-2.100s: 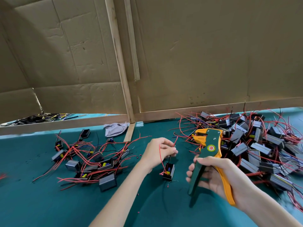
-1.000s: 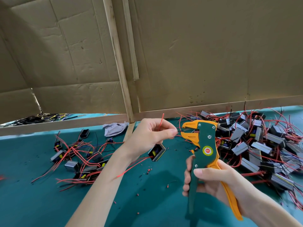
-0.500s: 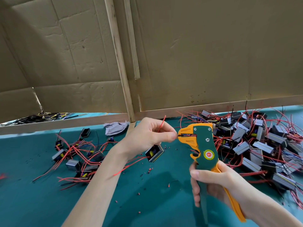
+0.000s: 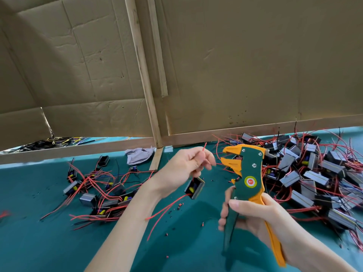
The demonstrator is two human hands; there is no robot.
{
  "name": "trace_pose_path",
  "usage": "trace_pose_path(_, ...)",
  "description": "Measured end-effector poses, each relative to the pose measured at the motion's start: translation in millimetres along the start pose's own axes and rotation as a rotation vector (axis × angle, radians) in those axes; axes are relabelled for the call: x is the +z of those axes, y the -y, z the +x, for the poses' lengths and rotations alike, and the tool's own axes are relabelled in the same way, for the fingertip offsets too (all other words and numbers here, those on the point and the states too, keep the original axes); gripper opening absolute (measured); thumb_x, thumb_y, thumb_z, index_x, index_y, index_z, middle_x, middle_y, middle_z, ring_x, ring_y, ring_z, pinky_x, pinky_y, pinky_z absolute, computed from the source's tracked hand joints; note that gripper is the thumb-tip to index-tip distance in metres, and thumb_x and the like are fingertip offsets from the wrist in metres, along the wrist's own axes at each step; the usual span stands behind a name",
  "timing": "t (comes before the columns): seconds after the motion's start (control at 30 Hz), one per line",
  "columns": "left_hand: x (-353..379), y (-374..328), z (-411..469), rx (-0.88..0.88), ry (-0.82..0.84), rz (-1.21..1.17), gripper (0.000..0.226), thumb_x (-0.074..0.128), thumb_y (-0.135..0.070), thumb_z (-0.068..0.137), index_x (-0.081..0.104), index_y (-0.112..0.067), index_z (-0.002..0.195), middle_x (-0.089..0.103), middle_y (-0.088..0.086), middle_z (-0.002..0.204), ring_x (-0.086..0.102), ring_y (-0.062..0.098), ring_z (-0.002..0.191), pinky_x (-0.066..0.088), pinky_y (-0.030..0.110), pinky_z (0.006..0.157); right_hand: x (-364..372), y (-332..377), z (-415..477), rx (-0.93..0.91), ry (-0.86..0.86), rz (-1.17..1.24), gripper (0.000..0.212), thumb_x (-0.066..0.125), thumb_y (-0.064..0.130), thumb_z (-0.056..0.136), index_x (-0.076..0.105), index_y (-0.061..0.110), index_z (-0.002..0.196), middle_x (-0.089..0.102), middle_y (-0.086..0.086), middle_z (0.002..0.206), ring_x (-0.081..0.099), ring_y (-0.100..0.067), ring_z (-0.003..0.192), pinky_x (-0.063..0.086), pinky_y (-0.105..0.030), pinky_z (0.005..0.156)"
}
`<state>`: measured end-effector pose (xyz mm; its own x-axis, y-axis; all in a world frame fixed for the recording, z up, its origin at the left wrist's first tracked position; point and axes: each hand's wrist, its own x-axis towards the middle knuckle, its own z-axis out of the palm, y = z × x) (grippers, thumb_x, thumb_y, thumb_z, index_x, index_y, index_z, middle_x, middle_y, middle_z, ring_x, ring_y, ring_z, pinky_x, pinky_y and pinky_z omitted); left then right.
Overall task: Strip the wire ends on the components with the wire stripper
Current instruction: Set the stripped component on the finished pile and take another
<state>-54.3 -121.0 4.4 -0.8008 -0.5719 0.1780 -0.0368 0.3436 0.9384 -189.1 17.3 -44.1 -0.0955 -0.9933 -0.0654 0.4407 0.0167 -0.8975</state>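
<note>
Up close, lower right of my view, the right hand (image 4: 253, 218) wraps both handles of the wire stripper (image 4: 249, 173), which is held upright with its orange jaws parted and facing left. Just left of them, mid-frame, the left hand (image 4: 184, 167) pinches a red wire (image 4: 203, 149) between thumb and fingers. A small black component (image 4: 194, 188) hangs just below the palm, over the green table (image 4: 39, 242). Farther back I see a pile of components (image 4: 314, 173) at right, a smaller tangle (image 4: 102, 191) at left, a grey rag (image 4: 139, 155), then the cardboard wall (image 4: 255, 65).

Creased cardboard wall (image 4: 255, 55) on wooden battens (image 4: 145, 75) behind teal tabletop (image 4: 39, 242)
</note>
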Motion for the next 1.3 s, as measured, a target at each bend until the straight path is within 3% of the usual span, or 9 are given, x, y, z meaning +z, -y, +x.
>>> trace_pose_path(0.07, -6, -1, 0, 0.069, -0.022, 0.083, 0.027, 0.045, -0.030, 0.095, 0.070, -0.022, 0.095, 0.048, -0.006, 0.069, 0.035, 0.019, 0.066, 0.031, 0.023, 0.062, -1, 1, 0, -0.006, 0.018, 0.021, 0.024, 0.076, 0.004, 0.056, 0.064, -0.002, 0.075, 0.057, -0.030, 0.070, 0.061, -0.043, 0.062, 0.056, -0.049, 0.060)
trace_pose_path(0.17, -9, -1, 0, 0.129, -0.066, 0.070, 0.022, 0.059, -0.029, 0.084, 0.074, -0.023, 0.100, 0.054, -0.016, 0.063, 0.039, 0.008, 0.059, 0.035, 0.016, 0.058, -4, 2, 1, -0.002, 0.020, 0.027, 0.029, 0.076, 0.004, 0.054, 0.063, -0.004, 0.079, 0.057, -0.030, 0.071, 0.061, -0.043, 0.063, 0.056, -0.049, 0.060)
trace_pose_path(0.3, -11, -2, 1, 0.138, -0.159, 0.112, 0.014, 0.078, -0.035, 0.075, 0.079, -0.030, 0.088, 0.061, -0.003, 0.062, 0.045, 0.014, 0.059, 0.037, 0.032, 0.059, -4, 2, -1, -0.005, 0.079, 0.021, 0.028, 0.077, 0.007, 0.054, 0.065, -0.002, 0.077, 0.057, -0.031, 0.073, 0.061, -0.043, 0.064, 0.056, -0.049, 0.063)
trace_pose_path(0.57, -8, -13, -5, 0.122, -0.121, 0.113, 0.004, 0.074, -0.012, 0.082, 0.075, -0.015, 0.080, 0.061, -0.005, 0.063, 0.045, 0.008, 0.061, 0.036, 0.016, 0.055, -4, 2, -3, -0.012, 0.144, -0.014, 0.026, 0.078, 0.011, 0.056, 0.066, 0.000, 0.076, 0.057, -0.029, 0.074, 0.062, -0.041, 0.066, 0.055, -0.050, 0.065)
trace_pose_path(0.7, -7, -17, -7, 0.094, -0.093, 0.106, 0.005, 0.073, -0.009, 0.082, 0.074, -0.014, 0.080, 0.068, 0.002, 0.075, 0.054, 0.012, 0.073, 0.042, 0.022, 0.067, -4, 2, -4, -0.006, 0.159, -0.048, 0.025, 0.079, 0.013, 0.058, 0.067, 0.002, 0.076, 0.057, -0.029, 0.073, 0.061, -0.041, 0.065, 0.055, -0.049, 0.065)
trace_pose_path(0.87, -12, -20, -10, 0.085, -0.051, 0.127, 0.006, 0.074, -0.010, 0.082, 0.074, -0.016, 0.081, 0.065, -0.012, 0.065, 0.055, 0.001, 0.063, 0.042, 0.015, 0.063, -2, 3, -9, 0.013, 0.142, -0.103, 0.024, 0.082, 0.018, 0.057, 0.065, 0.004, 0.068, 0.053, -0.025, 0.064, 0.057, -0.036, 0.056, 0.053, -0.044, 0.057)
trace_pose_path(1.0, -17, -21, -11, 0.072, -0.043, 0.146, 0.002, 0.076, -0.020, 0.079, 0.076, -0.022, 0.079, 0.066, -0.004, 0.073, 0.054, 0.007, 0.067, 0.043, 0.028, 0.070, -2, 0, -11, 0.003, 0.089, -0.140, 0.033, 0.086, 0.025, 0.054, 0.062, 0.006, 0.067, 0.050, -0.022, 0.056, 0.052, -0.031, 0.045, 0.049, -0.038, 0.048)
trace_pose_path(1.13, -15, -19, -10, 0.042, -0.039, 0.203, 0.006, 0.072, -0.015, 0.084, 0.075, -0.020, 0.083, 0.067, -0.007, 0.074, 0.056, 0.003, 0.069, 0.043, 0.017, 0.066, -5, -10, -5, -0.040, -0.022, -0.196, 0.057, 0.093, 0.047, 0.044, 0.052, 0.008, 0.055, 0.043, -0.015, 0.047, 0.044, -0.025, 0.035, 0.043, -0.029, 0.040)
trace_pose_path(1.3, -20, -14, -8, -0.012, -0.076, 0.243, 0.007, 0.070, -0.015, 0.087, 0.074, -0.019, 0.083, 0.065, -0.009, 0.070, 0.054, 0.003, 0.065, 0.040, 0.019, 0.066, -9, -7, 2, 0.060, 0.142, -0.013, 0.048, 0.097, 0.023, 0.039, 0.069, 0.004, 0.073, 0.058, -0.025, 0.068, 0.062, -0.037, 0.060, 0.056, -0.045, 0.059)
